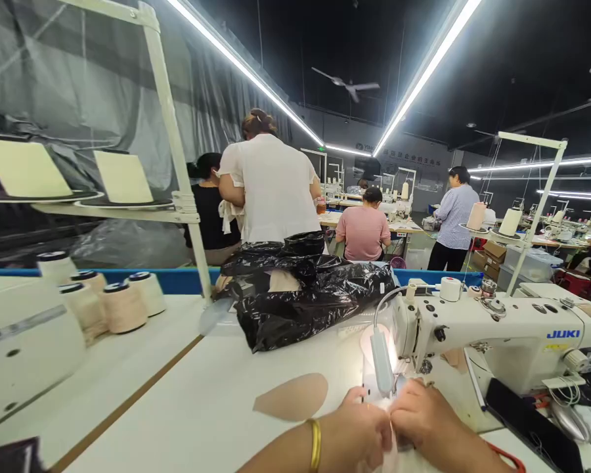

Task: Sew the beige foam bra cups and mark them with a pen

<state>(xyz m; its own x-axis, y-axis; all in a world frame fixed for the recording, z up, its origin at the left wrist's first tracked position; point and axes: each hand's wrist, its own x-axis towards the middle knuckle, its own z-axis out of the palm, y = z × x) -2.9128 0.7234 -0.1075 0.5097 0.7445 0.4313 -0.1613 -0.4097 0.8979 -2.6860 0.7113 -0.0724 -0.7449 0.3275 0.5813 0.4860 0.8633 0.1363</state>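
Under the lit lamp (383,361) of a white sewing machine (502,328), my left hand (362,427) lies on the left of the needle area, a gold bangle on its wrist. Its fingers are curled on pale thin fabric (390,453). My right hand (421,410) is close beside it, just right of the needle area, with bent fingers pressed together at the same fabric. Glare hides the fingertips and the fabric's edge. A beige leaf-shaped fabric piece (293,397) lies flat on the white table (192,407), left of my hands.
A black plastic bag (310,302) lies behind the lamp. Thread cones (123,309) stand at the left. A black phone-like object (532,420) and red-handled scissors (507,454) lie at the right. Several people, one in a white top (278,187), are farther back.
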